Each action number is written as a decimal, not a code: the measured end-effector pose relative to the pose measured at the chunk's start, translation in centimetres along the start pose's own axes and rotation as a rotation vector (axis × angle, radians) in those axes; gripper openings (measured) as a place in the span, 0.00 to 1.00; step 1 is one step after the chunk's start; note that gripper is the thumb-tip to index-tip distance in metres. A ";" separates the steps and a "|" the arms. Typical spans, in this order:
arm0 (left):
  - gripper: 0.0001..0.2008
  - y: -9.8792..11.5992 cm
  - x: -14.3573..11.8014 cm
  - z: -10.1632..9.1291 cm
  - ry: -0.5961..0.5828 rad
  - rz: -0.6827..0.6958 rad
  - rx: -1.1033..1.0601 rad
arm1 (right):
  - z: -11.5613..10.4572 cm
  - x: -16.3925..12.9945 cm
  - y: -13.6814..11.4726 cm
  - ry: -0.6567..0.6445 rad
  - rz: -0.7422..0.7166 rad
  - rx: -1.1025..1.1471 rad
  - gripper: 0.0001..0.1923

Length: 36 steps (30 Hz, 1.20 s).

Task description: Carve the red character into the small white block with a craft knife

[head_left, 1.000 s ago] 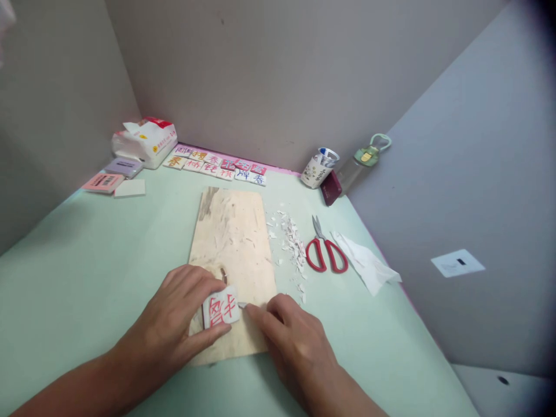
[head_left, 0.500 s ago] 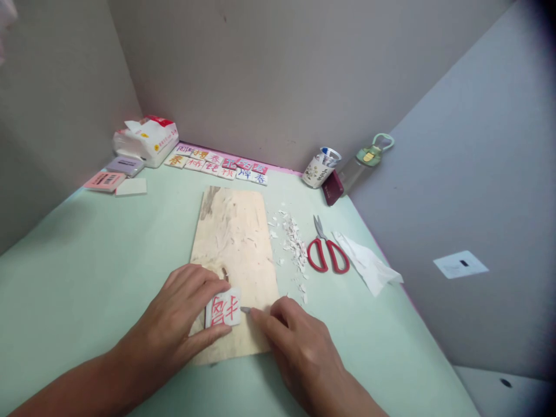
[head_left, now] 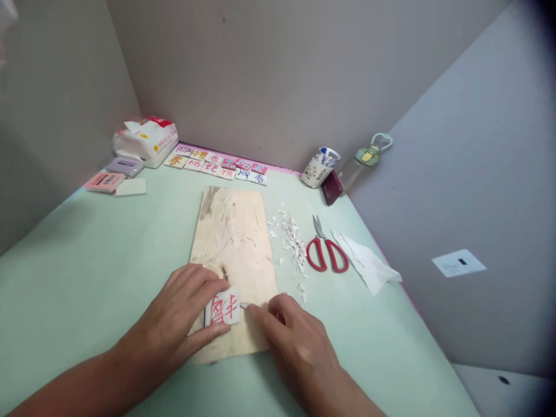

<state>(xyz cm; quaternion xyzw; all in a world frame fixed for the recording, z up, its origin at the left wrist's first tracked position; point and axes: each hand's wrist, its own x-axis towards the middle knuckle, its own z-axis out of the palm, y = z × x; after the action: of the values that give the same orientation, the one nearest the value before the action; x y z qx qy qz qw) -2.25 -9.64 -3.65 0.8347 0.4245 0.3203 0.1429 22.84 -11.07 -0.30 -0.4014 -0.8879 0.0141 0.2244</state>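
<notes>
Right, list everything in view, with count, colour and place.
wooden board: one, pale, table centre
white block: one, red character, near end of board
blade tip: one, grey, at the block's right edge
shavings: many, white, right of board
scissors: one, red handles, right of shavings
tissue sheet: one, white, beside scissors
lettered blocks: about a dozen, by far wall
tissue pack: one, white, far left
cup: one, white, far right
bottle: one, green cap
table: mint green
left hand: holds block
right hand: holds blade
</notes>
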 end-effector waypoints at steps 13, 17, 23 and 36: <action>0.13 -0.9 0.2 -0.4 -0.110 -0.037 -0.127 | -1.5 2.3 3.3 -0.112 -0.252 -0.031 0.14; 0.14 -1.2 0.6 -0.8 -0.133 -0.012 -0.148 | -1.6 3.0 4.3 -0.106 -0.303 -0.010 0.16; 0.16 -1.5 0.8 -1.1 -0.169 -0.007 -0.167 | -1.7 2.9 4.0 -0.201 -0.323 0.005 0.18; 0.14 -1.6 0.6 -0.9 -0.157 0.011 -0.169 | -1.0 2.5 3.6 -0.139 -0.495 -0.130 0.18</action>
<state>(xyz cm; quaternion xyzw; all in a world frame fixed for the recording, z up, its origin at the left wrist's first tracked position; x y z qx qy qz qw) -3.62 -8.24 -3.54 0.8445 0.3789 0.2894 0.2439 24.43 -7.00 0.84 -0.1837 -0.9713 -0.0710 0.1334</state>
